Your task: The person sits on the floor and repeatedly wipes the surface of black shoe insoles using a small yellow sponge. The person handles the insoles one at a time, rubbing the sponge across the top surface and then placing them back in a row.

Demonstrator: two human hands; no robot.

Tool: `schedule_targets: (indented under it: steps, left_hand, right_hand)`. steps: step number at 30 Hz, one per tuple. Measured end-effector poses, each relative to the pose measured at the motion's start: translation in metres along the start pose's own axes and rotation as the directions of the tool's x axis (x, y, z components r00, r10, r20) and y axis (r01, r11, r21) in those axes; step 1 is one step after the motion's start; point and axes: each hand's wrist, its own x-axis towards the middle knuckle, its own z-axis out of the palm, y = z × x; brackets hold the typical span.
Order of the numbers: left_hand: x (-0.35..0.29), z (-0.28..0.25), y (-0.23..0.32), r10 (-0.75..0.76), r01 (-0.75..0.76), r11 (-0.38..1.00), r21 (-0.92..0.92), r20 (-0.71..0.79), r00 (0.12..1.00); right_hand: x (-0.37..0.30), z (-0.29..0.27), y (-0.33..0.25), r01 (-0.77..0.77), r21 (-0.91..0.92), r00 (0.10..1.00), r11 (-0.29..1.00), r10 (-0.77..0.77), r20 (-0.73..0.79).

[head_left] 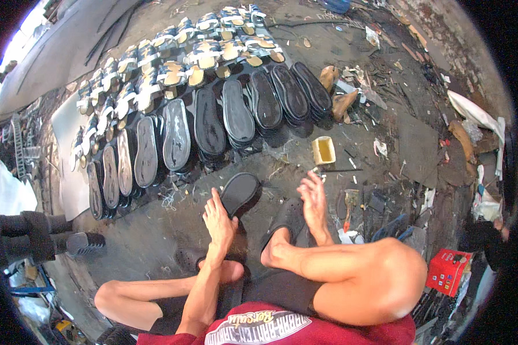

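My left hand (218, 220) grips the near end of a black shoe sole (241, 191), its thumb and fingers on opposite edges. The sole is held tilted above the floor, in front of my feet. My right hand (313, 201) reaches forward, slightly blurred, with loosely bent fingers apart. Just beyond its fingertips stands a small yellowish open tub (324, 151) with some pale yellow stuff inside. A thin dark stick (344, 170) lies beside those fingertips; I see no grip on it.
Stacks of black soles (209, 122) stand in a curved row ahead. Behind them are several rows of sandal uppers (206, 53) with tan insoles. Brown shoe lasts (343, 105) lie at the row's right end. A brush (349, 208), scraps and a red box (446, 272) are to the right.
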Motion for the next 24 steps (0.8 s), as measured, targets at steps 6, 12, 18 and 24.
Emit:
schedule_targets:
  steps: [6, 12, 18, 24]
  left_hand:
    - [-0.002, 0.003, 0.003, -0.069, 0.061, 0.993, -0.098, -0.085, 0.994]
    - [-0.009, 0.014, 0.007, -0.258, 0.181, 0.934, -0.308, -0.232, 0.938]
    - [-0.004, 0.014, 0.002, -0.267, 0.151, 0.927, -0.342, -0.323, 0.908]
    - [-0.007, 0.013, 0.002, -0.418, 0.295, 0.885, -0.361, -0.334, 0.845]
  right_hand:
    - [-0.039, 0.025, -0.027, -0.057, 0.08, 0.867, 0.995, 0.01, 0.499]
    - [-0.053, 0.003, -0.038, -0.26, 0.178, 0.826, 0.949, 0.123, 0.549]
    - [-0.073, -0.013, -0.076, -0.362, 0.154, 0.686, 0.919, 0.151, 0.711]
    - [-0.077, -0.012, -0.065, -0.337, 0.129, 0.619, 0.933, 0.116, 0.777]
